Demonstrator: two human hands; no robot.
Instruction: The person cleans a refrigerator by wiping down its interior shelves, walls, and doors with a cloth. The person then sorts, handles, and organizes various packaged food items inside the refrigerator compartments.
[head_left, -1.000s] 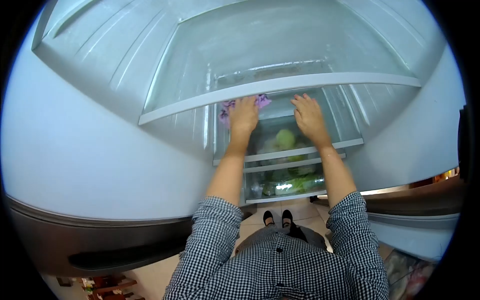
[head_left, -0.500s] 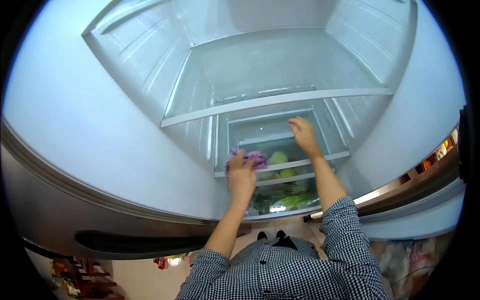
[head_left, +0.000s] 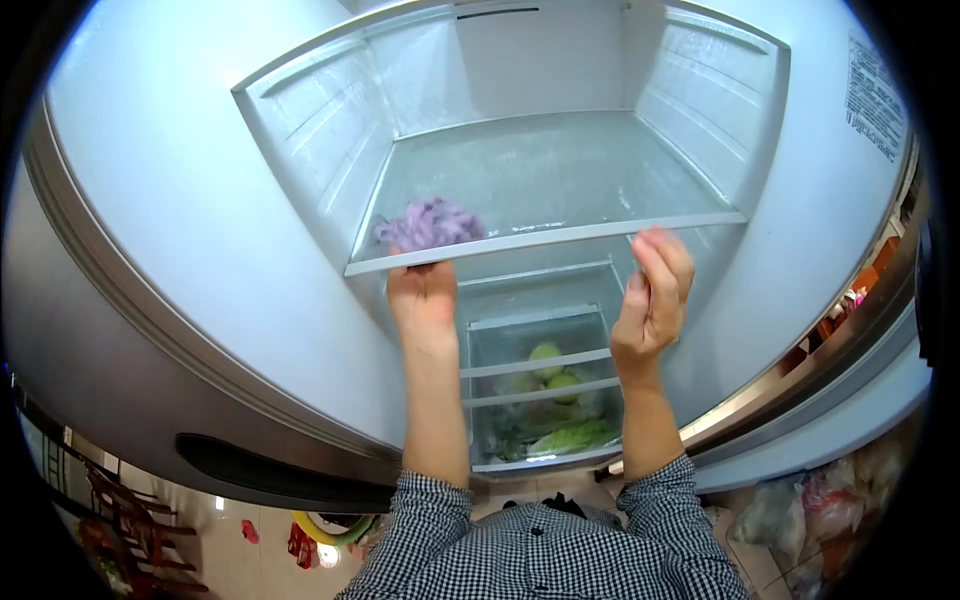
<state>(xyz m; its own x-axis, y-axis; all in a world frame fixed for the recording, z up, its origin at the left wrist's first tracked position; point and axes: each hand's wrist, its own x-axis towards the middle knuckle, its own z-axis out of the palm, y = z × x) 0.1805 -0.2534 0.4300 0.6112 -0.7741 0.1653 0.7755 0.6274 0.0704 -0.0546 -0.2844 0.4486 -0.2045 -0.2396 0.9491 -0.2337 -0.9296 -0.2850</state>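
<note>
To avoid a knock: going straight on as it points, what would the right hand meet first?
The right hand would probably meet the straight white front trim of the clear glass-like shelf; the fingertips overlap that trim in view. Depth is unclear, so it might pass in front.

left hand [head_left: 424, 298]: fingers partly hidden | label [head_left: 873, 95]: too small | shirt [head_left: 540, 560]: cut off

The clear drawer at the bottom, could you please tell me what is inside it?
The drawer holds leafy greens and some round green produce; whatever lies beneath them is covered.
</note>
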